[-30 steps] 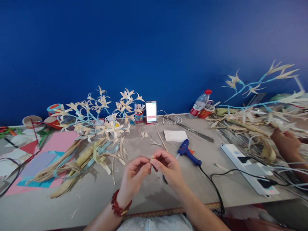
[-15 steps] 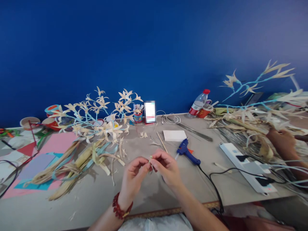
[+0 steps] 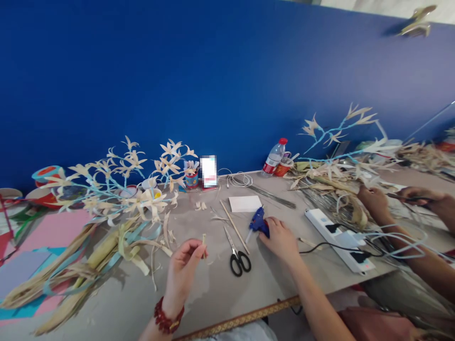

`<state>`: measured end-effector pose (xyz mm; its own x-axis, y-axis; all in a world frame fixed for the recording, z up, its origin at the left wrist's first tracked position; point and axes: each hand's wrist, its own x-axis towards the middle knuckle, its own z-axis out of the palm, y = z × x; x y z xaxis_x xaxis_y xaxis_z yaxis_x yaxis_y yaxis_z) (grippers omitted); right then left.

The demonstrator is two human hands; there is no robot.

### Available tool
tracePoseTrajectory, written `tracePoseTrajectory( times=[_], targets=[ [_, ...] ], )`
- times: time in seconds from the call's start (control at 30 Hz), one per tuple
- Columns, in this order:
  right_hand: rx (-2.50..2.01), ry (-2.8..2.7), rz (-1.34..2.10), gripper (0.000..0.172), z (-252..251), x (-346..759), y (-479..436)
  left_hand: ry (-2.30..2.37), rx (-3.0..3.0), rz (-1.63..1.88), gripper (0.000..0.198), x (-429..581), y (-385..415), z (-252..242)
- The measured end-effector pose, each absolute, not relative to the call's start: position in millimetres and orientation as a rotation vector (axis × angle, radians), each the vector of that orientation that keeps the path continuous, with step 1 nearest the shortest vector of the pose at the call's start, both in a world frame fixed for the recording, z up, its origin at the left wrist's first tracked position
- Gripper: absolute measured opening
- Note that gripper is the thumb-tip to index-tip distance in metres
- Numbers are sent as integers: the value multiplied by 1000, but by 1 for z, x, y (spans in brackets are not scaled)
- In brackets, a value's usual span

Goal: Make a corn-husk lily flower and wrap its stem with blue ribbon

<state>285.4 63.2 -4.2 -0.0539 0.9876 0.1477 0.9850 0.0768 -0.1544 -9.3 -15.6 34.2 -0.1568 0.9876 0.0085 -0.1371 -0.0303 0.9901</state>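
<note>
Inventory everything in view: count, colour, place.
strip: 1, pale, centre
scissors: 1, black, centre
glue gun: 1, blue, centre
stick: 1, tan, centre
flat piece: 1, white, centre
phone: 1, screen white, back
bottle: 1, clear, back
cups: several, mostly red, back
cable coil: 1, white, back
power strip: 1, white, right
flower sprays: several, cream and blue, both sides
husks: many, tan, both sides
paper: several sheets, pink, blue, purple, left
table: 1, grey, below
wall: 1, blue, back
other person's hands: 2, far right
left hand: 1, red bracelet, pinching strip
right hand: 1, on glue gun
</note>
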Motion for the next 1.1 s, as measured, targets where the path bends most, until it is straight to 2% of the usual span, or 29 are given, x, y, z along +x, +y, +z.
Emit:
tracePoseTrajectory(
  times=[0.23, 0.57, 0.9, 1.1],
  targets=[
    [-1994, -2073, 85, 34, -9, 280, 68, 1211, 1051, 1427, 15, -12, -17, 32],
    [-1794, -1700, 414, 28, -2, 303, 79, 1189, 1061, 1420, 18, -8, -15, 31],
    [-1384, -1103, 906, 32, 11, 295, 80, 1171, 1064, 1383, 18, -6, -13, 30],
    [-1070, -1101, 1278, 20, 32, 257, 42, 1221, 1024, 1376, 21, -4, -12, 41]
  ],
)
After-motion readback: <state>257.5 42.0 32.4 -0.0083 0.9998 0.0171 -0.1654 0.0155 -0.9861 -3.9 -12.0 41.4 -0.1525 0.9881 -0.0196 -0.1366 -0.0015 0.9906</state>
